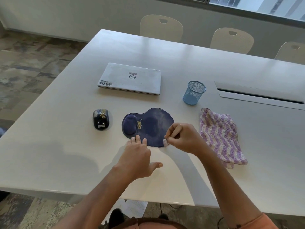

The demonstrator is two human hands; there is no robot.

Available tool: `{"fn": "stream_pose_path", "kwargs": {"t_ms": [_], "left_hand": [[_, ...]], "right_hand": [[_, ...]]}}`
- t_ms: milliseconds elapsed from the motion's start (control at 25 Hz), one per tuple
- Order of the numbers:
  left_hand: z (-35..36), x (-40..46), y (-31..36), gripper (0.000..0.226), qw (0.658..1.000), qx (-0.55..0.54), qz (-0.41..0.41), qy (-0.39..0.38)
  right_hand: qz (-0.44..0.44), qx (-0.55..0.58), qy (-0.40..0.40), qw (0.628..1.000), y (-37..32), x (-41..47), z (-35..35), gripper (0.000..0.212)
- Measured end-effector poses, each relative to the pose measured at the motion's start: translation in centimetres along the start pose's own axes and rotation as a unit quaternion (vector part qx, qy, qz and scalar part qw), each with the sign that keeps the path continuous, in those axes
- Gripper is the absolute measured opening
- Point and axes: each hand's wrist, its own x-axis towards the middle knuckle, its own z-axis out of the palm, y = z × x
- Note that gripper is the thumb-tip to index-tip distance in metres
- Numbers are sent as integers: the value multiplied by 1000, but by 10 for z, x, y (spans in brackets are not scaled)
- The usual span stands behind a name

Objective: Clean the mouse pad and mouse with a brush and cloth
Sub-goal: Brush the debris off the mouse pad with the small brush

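While my left hand (137, 156) presses straight fingers (138, 139) on the near edge of the dark blue mouse pad (149, 127) on the white counter (66, 146), my right hand (183, 138) pinches a small pale brush (165, 142) at its rim.

Arms: 2 forearms are showing bare, with no sleeves reaching the wrists.
Left hand (137, 156): is wearing no glove, ring or watch.
Right hand (183, 138): is wearing no glove, ring or watch.
Sleeve (262, 220): a short orange sleeve is covering the right upper arm.
Torso: an orange garment is showing at the bottom edge.
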Motion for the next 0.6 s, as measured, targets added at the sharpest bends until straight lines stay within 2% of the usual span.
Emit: {"fn": "stream_pose_path", "kwargs": {"t_ms": [160,400,520,600], "left_hand": [[-6,-3,2,106,1000,9,6,-8],[-8,-4,3,105,1000,8,7,-11],[-5,-2,3,108,1000,6,2,-10],[-5,-2,2,108,1000,5,2,-10]], "right_hand": [[-38,21,8,999,-10,-8,21,4],[-2,21,55,998,-1,-11,2,5],[-47,42,27,998,-16,-16,17,3],[-45,35,25,998,-11,-18,17,13]]}}
